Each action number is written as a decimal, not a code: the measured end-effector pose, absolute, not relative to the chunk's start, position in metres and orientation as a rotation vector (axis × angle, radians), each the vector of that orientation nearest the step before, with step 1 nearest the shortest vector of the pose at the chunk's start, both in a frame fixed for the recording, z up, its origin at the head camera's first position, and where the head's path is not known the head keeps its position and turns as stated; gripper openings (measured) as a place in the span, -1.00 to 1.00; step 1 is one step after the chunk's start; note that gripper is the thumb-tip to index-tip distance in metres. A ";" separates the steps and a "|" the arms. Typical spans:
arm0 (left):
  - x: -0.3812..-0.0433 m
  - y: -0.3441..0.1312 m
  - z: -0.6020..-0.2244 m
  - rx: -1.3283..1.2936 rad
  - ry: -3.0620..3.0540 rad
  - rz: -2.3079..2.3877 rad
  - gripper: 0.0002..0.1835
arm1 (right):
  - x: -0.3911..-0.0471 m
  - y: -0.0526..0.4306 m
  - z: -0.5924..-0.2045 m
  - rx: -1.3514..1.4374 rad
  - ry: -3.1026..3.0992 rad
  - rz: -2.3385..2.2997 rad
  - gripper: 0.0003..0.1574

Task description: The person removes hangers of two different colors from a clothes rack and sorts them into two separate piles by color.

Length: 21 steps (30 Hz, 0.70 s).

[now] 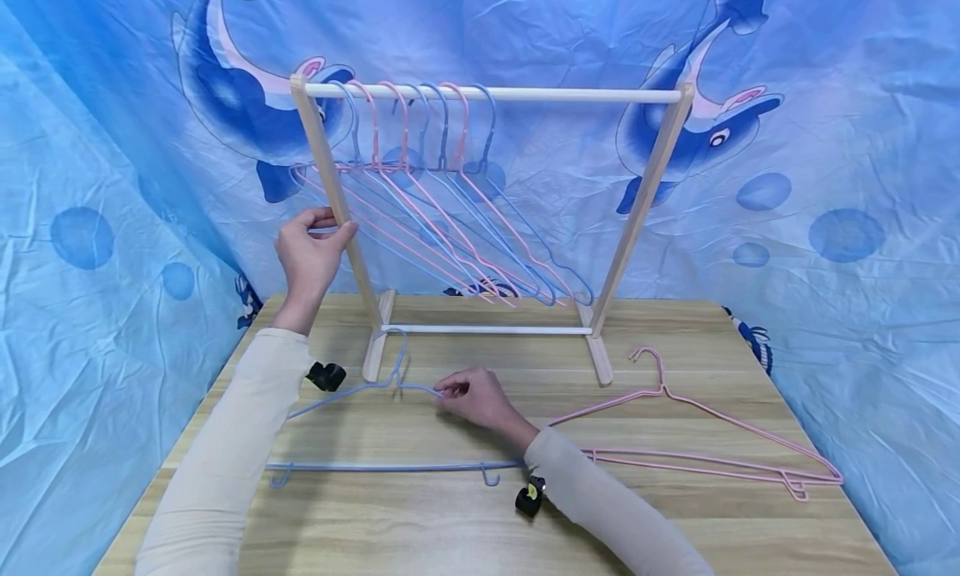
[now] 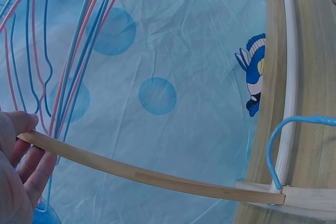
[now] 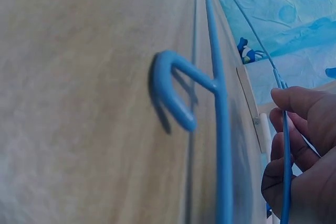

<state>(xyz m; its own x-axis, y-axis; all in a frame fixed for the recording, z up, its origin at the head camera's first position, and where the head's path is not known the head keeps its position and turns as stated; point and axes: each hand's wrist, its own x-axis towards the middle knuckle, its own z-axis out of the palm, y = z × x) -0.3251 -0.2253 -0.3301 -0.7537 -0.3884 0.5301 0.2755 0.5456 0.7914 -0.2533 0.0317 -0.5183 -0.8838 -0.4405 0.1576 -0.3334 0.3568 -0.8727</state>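
Note:
My left hand [image 1: 311, 247] grips the left wooden post [image 1: 330, 176] of a small clothes rack, thumb and fingers round it; the left wrist view shows the same post [image 2: 142, 174]. Low over the table, my right hand [image 1: 480, 399] pinches the shoulder of a blue clothes hanger [image 1: 337, 395]. In the right wrist view the fingers and thumb of the right hand [image 3: 304, 150] close on the blue wire [image 3: 286, 166]. The hanger's hook [image 1: 405, 343] points up near the rack's left foot. Its lower bar, with small hooks, runs near the table; whether it touches cannot be told.
Several blue and pink hangers [image 1: 450, 217] hang from the rack's white rail [image 1: 570, 96], bunched to the left. A pink hanger [image 1: 720, 409] lies on the wooden table [image 1: 420, 526] at the right. Behind hangs a blue dolphin-print cloth [image 1: 540, 26].

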 end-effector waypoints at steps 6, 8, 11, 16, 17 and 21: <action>-0.325 -0.225 -0.330 0.093 -2.087 -1.244 -0.61 | -0.255 0.032 -0.522 -0.710 2.484 -1.576 -0.80; -0.325 -0.225 -0.330 0.085 -2.085 -1.243 -0.61 | -0.255 0.032 -0.523 -0.714 2.486 -1.570 -0.80; -0.325 -0.225 -0.331 0.074 -2.085 -1.239 -0.60 | -0.256 0.032 -0.525 -0.718 2.496 -1.554 -0.79; -0.326 -0.225 -0.331 0.080 -2.085 -1.240 -0.60 | -0.257 0.032 -0.527 -0.728 2.509 -1.533 -0.78; -0.325 -0.226 -0.331 0.084 -2.086 -1.240 -0.60 | -0.257 0.032 -0.528 -0.729 2.515 -1.524 -0.78; -0.325 -0.226 -0.331 0.085 -2.086 -1.240 -0.60 | -0.257 0.031 -0.530 -0.747 2.531 -1.498 -0.77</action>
<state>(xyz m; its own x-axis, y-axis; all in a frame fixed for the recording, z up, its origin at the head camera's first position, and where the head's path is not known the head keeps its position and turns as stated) -0.3253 -0.2260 -0.3311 -0.7543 -0.3869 0.5304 0.2813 0.5396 0.7935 -0.2574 0.0312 -0.5299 -0.8736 -0.4620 0.1533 -0.3566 0.3930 -0.8476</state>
